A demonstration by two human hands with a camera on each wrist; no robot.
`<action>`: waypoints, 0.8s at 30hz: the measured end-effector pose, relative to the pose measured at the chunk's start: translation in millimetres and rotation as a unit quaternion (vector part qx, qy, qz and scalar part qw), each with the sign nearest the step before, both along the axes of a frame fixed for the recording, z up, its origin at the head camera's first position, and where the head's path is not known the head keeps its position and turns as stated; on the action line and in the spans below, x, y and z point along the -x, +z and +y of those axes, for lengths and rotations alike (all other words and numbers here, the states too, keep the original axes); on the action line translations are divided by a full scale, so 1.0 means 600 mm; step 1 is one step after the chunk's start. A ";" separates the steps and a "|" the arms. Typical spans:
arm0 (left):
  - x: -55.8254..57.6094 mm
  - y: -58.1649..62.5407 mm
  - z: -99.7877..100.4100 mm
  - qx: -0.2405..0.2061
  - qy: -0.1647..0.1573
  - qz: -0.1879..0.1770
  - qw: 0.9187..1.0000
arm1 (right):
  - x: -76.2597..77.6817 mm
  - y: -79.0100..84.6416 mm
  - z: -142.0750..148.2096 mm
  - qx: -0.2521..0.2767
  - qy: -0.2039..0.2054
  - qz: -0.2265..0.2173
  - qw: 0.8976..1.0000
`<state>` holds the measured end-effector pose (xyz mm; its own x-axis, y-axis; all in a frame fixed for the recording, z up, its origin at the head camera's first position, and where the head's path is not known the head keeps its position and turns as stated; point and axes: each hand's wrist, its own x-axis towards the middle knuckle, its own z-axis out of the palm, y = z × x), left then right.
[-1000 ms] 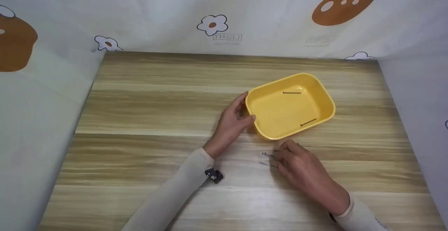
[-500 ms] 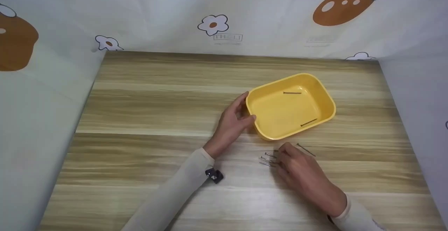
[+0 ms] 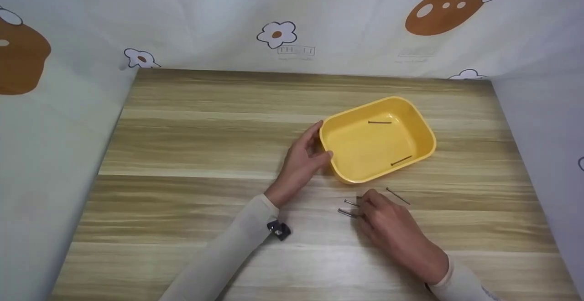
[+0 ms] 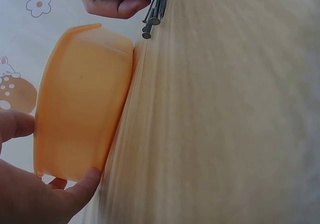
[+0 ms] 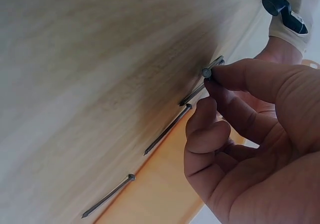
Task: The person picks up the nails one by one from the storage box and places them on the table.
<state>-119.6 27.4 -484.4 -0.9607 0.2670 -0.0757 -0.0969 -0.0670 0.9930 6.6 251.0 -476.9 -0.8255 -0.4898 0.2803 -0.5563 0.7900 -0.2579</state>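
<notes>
My left hand point(image 3: 299, 166) holds the left end of a yellow plastic tub point(image 3: 360, 148), thumb at the rim and fingers along the outer wall. Two nails lie inside, one nail point(image 3: 380, 122) toward the back and another nail point(image 3: 401, 160) along the front wall. In front of the tub my right hand point(image 3: 397, 228) is low over the wood surface. Its thumb and forefinger pinch a nail point(image 5: 206, 73), head toward the camera in the right wrist view. More nails point(image 3: 347, 213) stick out left of the fingertips, partly hidden by the hand. A loose nail point(image 3: 398, 196) lies just beyond the knuckles.
The wood-grain tabletop point(image 3: 191, 146) is bounded at the back and sides by a pale cloth point(image 3: 205, 23) with flowers and brown shapes printed on it. A small black device point(image 3: 279, 230) sits on the left sleeve.
My right hand has shifted slightly left and toward me, uncovering the loose nail beyond its knuckles. Nails by the fingertips have shifted closer together. My left hand and the tub have stayed put.
</notes>
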 end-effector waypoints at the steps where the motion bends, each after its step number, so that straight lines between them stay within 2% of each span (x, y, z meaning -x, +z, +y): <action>1: 0.000 -0.001 0.000 0.000 0.001 0.001 1.000 | 0.000 0.000 0.000 0.000 0.001 0.000 1.000; 17: -0.002 0.001 -0.003 0.007 -0.003 0.006 1.000 | -0.002 0.004 0.002 0.001 -0.006 -0.007 1.000; 24: -0.001 0.000 -0.003 0.009 -0.003 0.007 1.000 | 0.006 0.018 0.010 0.026 -0.010 0.001 1.000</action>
<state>-118.9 25.9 -484.5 -0.9603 0.2709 -0.0665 -0.0827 -0.0491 0.9954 3.2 257.1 -466.3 -0.8343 -0.4589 0.3056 -0.5415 0.7863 -0.2976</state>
